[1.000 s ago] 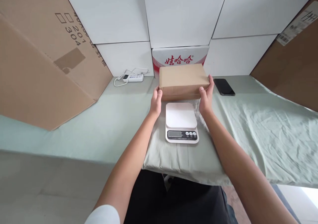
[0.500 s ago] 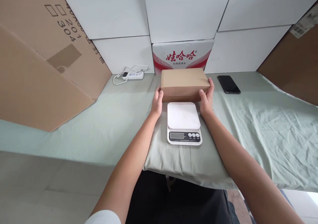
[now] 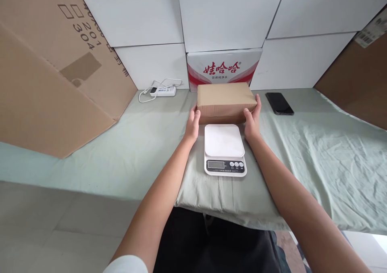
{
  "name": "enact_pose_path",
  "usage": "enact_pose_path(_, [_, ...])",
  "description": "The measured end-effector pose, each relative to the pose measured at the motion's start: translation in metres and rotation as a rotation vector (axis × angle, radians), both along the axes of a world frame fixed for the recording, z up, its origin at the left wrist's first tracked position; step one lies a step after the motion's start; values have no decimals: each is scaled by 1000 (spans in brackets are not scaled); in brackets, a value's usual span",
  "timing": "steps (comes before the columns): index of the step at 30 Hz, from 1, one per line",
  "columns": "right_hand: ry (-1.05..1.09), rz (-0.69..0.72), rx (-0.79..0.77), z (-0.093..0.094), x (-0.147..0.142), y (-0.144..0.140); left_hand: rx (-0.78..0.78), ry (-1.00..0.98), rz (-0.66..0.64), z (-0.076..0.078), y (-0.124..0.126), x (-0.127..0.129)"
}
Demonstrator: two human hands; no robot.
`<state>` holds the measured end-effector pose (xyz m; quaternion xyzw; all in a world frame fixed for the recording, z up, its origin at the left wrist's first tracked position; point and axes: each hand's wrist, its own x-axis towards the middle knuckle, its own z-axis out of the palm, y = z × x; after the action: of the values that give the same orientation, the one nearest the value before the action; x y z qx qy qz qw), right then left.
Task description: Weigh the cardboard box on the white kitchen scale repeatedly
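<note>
A plain brown cardboard box (image 3: 225,99) lies on the green cloth-covered table (image 3: 302,152), just behind a white digital kitchen scale (image 3: 224,149). My left hand (image 3: 192,126) presses against the box's left end and my right hand (image 3: 252,119) against its right end, so both hands grip it between them. The box looks to be resting on the cloth. The scale's platform is bare and its display shows nothing readable.
A red-and-white printed carton (image 3: 223,68) stands right behind the box, among stacked white boxes. A black phone (image 3: 279,103) lies to the right, a white power strip with cable (image 3: 161,90) to the left. Large cardboard sheets (image 3: 51,71) lean at both sides.
The box has come down from slightly raised to lying on the cloth behind the scale. Both hands stayed on its ends. The view shifted a little.
</note>
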<state>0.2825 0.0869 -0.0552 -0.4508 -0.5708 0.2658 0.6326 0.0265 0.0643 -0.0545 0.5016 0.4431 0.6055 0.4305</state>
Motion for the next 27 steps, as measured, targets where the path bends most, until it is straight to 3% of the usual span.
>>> enact_pose_path(27, [109, 13, -98, -3, 4, 3, -62, 2, 14, -2, -1, -5])
